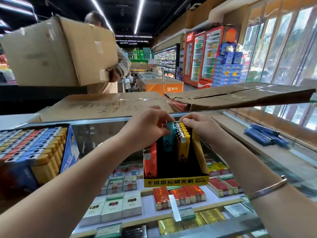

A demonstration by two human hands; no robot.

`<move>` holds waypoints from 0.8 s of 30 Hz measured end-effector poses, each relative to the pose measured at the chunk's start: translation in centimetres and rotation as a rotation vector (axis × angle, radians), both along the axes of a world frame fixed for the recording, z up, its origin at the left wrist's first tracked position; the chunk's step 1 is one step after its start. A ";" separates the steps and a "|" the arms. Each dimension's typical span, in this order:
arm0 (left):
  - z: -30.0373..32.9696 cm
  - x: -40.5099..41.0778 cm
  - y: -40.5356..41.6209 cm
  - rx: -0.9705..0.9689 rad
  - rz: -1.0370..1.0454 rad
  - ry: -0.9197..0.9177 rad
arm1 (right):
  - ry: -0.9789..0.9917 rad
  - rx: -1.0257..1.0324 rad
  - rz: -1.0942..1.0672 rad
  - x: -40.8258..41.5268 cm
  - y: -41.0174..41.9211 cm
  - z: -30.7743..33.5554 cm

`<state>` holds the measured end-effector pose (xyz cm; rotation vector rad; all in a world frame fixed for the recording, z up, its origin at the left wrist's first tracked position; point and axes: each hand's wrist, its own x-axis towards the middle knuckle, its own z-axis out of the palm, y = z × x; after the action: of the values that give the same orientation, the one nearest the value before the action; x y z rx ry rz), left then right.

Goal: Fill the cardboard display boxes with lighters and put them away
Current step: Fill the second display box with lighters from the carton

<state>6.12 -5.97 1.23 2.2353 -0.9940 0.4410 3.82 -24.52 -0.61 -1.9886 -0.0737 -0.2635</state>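
A yellow cardboard display box [176, 181] stands on the glass counter, partly filled. Orange lighters [150, 160] stand at its left wall, a row of yellow lighters [183, 145] at its right, and the black middle is bare. My left hand [147, 124] pinches teal lighters [169, 136] and holds them upright in the middle of the box. My right hand [197, 122] has its fingertips on the metal tops at the far end of the yellow row. At the left sits a blue box of lighters [32, 145], full of rows in several colours.
The glass counter [103, 134] shows cigarette packs below. Flattened cardboard [106, 105] lies behind the box, more sheets [240, 97] at the right. Blue items [265, 136] lie on the right ledge. A person [111, 66] carries a large carton [56, 52] beyond the counter.
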 end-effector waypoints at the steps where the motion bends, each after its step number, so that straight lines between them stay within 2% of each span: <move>1: -0.1 0.0 -0.1 0.003 0.002 0.006 | 0.002 -0.002 0.001 0.0 0.0 0.0; 5: -0.2 -0.1 -0.3 0.027 0.019 0.027 | 0.006 -0.019 0.005 0.1 -0.1 0.0; 17: 0.6 -1.3 -0.4 0.236 0.109 -0.075 | -0.025 -0.034 -0.001 0.3 -0.1 -0.3; 21: 1.0 -1.2 0.1 0.298 0.107 0.014 | -0.028 -0.037 0.005 0.6 -0.3 -0.4; 24: 0.5 -0.9 0.6 0.189 0.009 0.137 | -0.046 -0.043 -0.008 0.8 -0.7 -0.4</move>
<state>5.24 -5.36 1.70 2.4028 -0.9886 0.2006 4.59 -25.19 -1.01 -2.0258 -0.1018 -0.3147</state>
